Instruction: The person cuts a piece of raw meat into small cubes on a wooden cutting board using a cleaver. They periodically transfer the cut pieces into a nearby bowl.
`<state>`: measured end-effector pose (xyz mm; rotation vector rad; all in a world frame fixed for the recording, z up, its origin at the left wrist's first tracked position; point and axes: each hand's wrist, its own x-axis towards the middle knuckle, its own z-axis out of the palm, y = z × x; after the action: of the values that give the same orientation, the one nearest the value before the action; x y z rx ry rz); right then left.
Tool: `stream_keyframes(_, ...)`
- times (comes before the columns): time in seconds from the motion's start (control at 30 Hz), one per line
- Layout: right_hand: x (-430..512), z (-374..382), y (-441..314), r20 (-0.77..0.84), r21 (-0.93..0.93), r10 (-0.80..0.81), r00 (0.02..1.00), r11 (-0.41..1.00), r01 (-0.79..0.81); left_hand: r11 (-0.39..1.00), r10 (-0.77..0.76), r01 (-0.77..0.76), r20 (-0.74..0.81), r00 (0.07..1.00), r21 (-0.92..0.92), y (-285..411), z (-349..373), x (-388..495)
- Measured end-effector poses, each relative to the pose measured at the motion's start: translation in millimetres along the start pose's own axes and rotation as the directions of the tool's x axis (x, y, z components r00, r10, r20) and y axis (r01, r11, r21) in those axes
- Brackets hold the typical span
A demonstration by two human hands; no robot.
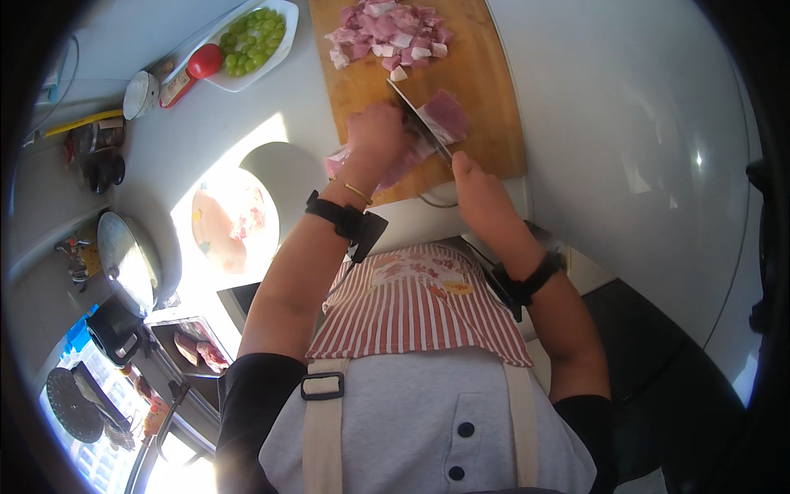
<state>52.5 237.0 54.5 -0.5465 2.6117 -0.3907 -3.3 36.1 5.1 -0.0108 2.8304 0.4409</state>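
A long strip of raw meat (pixel 447 116), pink with a pale fatty edge, lies diagonally across the wooden cutting board (pixel 497 133). Bunched over the middle of the strip, my left hand (pixel 378 133) holds it down. My right hand (pixel 484 191) grips a knife (pixel 426 129), mostly hiding its handle. The blade slants across the strip, just right of my left fingers, and its tip points toward the far side of the board. Beyond the tip sits a heap of diced raw meat (pixel 389 31), with one pale cube near the blade.
A white dish (pixel 289 37) of green grapes (pixel 253 40) and a tomato (pixel 205 60) stand at upper left, near a white cup (pixel 141 94). On the left, sunlight falls on a round plate (pixel 216 247) bearing meat. A metal pan (pixel 126 262) and meat tray (pixel 165 336) lie farther along.
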Motion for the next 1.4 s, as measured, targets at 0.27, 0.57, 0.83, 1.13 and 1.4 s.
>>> stream_keyframes(0.27,29,-2,-5,-0.010,0.100,-0.059,0.998,0.993,0.060,0.988,0.092,-0.090,0.009,0.996,-0.127,-10,9,2)
stream_keyframes(0.57,95,-4,-47,-0.064,0.180,-0.076,0.995,0.980,0.086,0.972,0.055,-0.055,-0.006,0.998,-0.227,-19,7,-7)
stream_keyframes(0.83,124,1,-25,-0.555,0.034,-0.313,0.771,0.917,0.397,0.966,-0.022,0.010,-0.042,0.999,-0.258,-32,-6,-6)
stream_keyframes(1.13,23,-32,25,-0.398,0.187,-0.122,0.909,0.959,0.211,0.934,-0.129,0.108,-0.040,0.991,-0.340,-31,-13,-17)
stream_keyframes(1.4,-14,-10,35,-0.472,0.384,-0.039,0.881,0.890,0.245,0.862,-0.145,-0.089,-0.411,0.900,-0.499,-82,-48,-84)
